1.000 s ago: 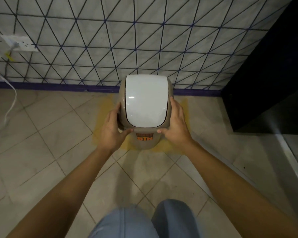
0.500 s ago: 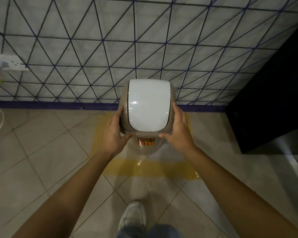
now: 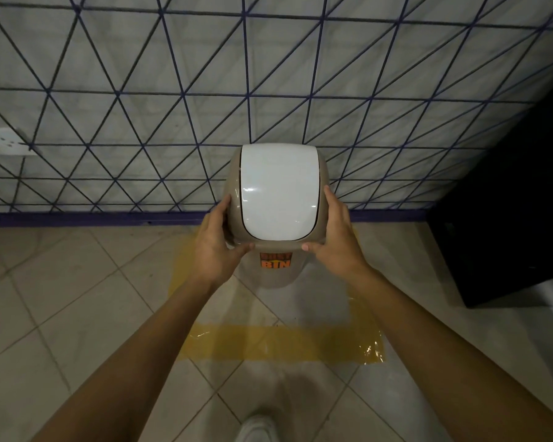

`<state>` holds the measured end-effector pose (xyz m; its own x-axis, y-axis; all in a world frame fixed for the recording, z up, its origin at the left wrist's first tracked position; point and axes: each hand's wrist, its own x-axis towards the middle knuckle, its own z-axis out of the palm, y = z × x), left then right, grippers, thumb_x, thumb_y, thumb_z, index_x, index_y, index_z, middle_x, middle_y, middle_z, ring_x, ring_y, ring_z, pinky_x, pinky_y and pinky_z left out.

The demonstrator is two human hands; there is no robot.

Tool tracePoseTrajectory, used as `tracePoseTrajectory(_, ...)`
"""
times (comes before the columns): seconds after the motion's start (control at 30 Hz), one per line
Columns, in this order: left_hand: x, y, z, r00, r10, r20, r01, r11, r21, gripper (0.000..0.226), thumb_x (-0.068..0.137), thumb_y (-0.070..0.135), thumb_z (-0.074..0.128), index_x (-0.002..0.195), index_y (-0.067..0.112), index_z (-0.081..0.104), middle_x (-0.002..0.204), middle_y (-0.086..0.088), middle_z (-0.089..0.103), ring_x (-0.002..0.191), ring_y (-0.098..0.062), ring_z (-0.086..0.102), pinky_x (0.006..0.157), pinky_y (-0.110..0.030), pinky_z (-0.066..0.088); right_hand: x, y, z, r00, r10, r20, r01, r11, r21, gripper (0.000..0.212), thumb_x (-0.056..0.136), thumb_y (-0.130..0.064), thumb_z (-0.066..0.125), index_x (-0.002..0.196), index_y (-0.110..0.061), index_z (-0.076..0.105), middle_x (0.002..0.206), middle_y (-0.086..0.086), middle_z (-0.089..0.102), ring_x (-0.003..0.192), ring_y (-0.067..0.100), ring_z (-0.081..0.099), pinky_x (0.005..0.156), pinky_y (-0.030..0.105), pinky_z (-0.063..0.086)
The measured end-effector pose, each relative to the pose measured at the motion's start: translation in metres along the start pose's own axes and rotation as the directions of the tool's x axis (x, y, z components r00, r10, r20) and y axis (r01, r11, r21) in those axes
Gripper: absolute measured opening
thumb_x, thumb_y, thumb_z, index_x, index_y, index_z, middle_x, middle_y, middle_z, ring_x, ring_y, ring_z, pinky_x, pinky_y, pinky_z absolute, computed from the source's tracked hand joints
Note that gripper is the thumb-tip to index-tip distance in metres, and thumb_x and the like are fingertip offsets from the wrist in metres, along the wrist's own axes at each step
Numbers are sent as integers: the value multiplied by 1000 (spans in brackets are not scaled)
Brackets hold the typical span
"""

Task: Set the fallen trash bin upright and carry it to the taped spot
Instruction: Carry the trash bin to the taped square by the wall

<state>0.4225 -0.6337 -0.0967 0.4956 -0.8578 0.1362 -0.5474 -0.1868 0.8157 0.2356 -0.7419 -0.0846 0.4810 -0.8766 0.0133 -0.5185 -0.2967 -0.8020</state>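
The beige trash bin [image 3: 276, 275] stands upright, its white swing lid [image 3: 280, 193] facing me and an orange label on its front. My left hand [image 3: 216, 244] grips the left side of the lid rim; my right hand [image 3: 336, 240] grips the right side. Thumbs lie under the lid's front edge. The bin is inside the yellow taped square [image 3: 281, 344] on the floor, close to the wall. Whether its base touches the floor I cannot tell.
A tiled wall with dark diagonal lines [image 3: 173, 90] rises just behind the bin. A black cabinet [image 3: 517, 202] stands at the right. A white wall socket [image 3: 0, 141] is at the left edge. My shoe [image 3: 259, 427] is at the bottom.
The view has tilted up and the near tape strip has come fully into sight. The bin sits a little farther forward inside the square. Both hands keep their grip.
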Motion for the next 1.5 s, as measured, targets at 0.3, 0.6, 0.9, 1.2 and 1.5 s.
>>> tracePoseTrajectory(0.3, 15, 1, 4, 999, -35, -1, 34, 998, -57, 96, 65, 12, 82, 144, 18, 29, 142, -4, 41, 129, -21, 41, 104, -38, 41, 16, 6, 0, 1000, 15, 3, -15, 998, 64, 110, 69, 2, 75, 147, -31, 4, 152, -3, 15, 139, 14, 19, 112, 32, 21)
tracePoseTrajectory(0.6, 27, 1, -1, 958, -254, 135, 279, 934, -223, 103, 62, 5, 82, 145, 22, 23, 144, -5, 40, 125, -19, 43, 97, -37, 45, 16, 11, -3, 989, 141, -48, -133, 981, 141, 100, 61, -10, 84, 143, -22, 28, 141, 6, 37, 130, 21, 37, 108, 39, 35)
tracePoseTrajectory(0.9, 28, 0, 0, 952, -281, 124, 301, 934, -195, 97, 64, 5, 80, 144, 21, 29, 141, -4, 45, 122, -17, 45, 95, -37, 45, 17, 13, -3, 985, 167, -33, -163, 981, 102, 89, 65, -13, 81, 141, -18, 35, 138, 7, 40, 125, 20, 42, 101, 28, 35)
tracePoseTrajectory(1.2, 26, 0, -1, 956, -270, 110, 285, 946, -153, 93, 66, 6, 79, 143, 21, 30, 140, -4, 45, 127, -24, 44, 101, -45, 44, 17, 13, 0, 987, 159, -18, -157, 983, 95, 90, 67, -13, 80, 142, -17, 31, 140, 8, 39, 128, 21, 39, 102, 28, 32)
tracePoseTrajectory(1.5, 10, 14, 0, 999, 39, -18, -37, 994, 107, 95, 68, 10, 80, 145, 16, 26, 144, -10, 37, 132, -23, 34, 107, -33, 34, 10, -1, 3, 998, -2, -67, 1, 1000, -10, 109, 65, -9, 82, 147, -22, 12, 150, 6, 23, 138, 20, 24, 113, 44, 28)
